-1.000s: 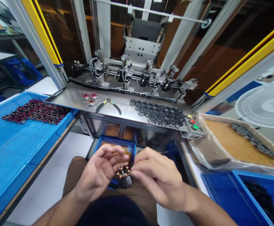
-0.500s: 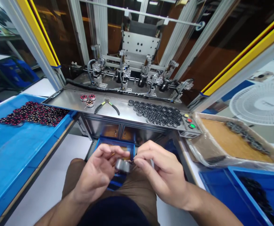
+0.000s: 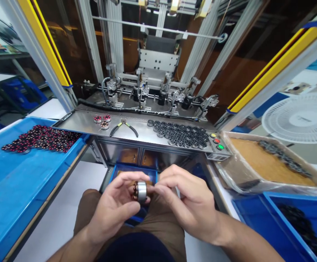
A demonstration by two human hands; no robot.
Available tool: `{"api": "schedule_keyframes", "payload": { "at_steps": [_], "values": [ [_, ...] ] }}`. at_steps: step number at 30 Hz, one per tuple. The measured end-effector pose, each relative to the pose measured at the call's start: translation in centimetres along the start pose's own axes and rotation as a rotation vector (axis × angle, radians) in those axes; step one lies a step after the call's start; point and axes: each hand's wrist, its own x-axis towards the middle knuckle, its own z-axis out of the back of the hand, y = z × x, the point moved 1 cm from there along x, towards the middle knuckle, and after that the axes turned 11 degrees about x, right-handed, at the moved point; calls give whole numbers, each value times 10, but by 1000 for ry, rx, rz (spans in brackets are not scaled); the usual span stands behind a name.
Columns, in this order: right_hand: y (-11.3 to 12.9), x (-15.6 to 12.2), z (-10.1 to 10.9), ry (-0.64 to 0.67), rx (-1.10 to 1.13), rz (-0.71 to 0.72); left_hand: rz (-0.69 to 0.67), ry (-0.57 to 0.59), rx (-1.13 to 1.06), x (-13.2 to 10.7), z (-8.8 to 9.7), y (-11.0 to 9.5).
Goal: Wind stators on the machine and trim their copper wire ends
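I hold a small wound stator (image 3: 141, 191) with a grey metal core and copper coils over my lap, turned on its side. My left hand (image 3: 112, 211) pinches it between thumb and fingers. My right hand (image 3: 185, 203) has its fingertips pressed to the part's right side. Below the hands sits a small blue bin (image 3: 120, 171). On the steel shelf (image 3: 76, 122) ahead lie three red-wound stators (image 3: 103, 121), green-handled pliers (image 3: 123, 127) and a heap of dark bare cores (image 3: 181, 133).
A blue tray (image 3: 16, 178) at left carries many red-wound stators (image 3: 40, 138). A lined cardboard box (image 3: 270, 165) with dark cores stands at right, blue bins (image 3: 284, 225) below it. Three buttons (image 3: 216, 141) sit at the shelf's right end. The winding machine (image 3: 155, 87) stands behind, a white fan (image 3: 300, 116) far right.
The stator was turned in my fingers: coils faced up a second ago, now its grey side faces me and it stands on edge. Both hands stayed over my lap.
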Motion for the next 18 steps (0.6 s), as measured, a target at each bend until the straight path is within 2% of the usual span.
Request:
{"api": "schedule_keyframes", "payload": {
  "at_steps": [3,5,6,8,9,10,11,12,18],
  "values": [
    [-3,2,-2,-17,58,20,-101,-67,-61,3,5,-4],
    [-5,3,-3,17,107,79,13,-47,-126,10,7,-1],
    [-6,3,-3,43,123,104,128,13,-154,13,7,2],
    [-7,4,-2,69,124,131,409,241,-209,17,6,10],
    [-7,4,-2,72,115,133,518,365,-231,16,5,13],
    [-7,3,-1,72,103,129,574,456,-245,15,4,15],
    [-7,3,-1,64,91,127,572,489,-245,14,4,16],
    [-7,3,0,52,80,126,527,469,-228,13,4,16],
    [-9,-1,0,-71,39,70,116,122,19,5,1,9]
  ]
}}
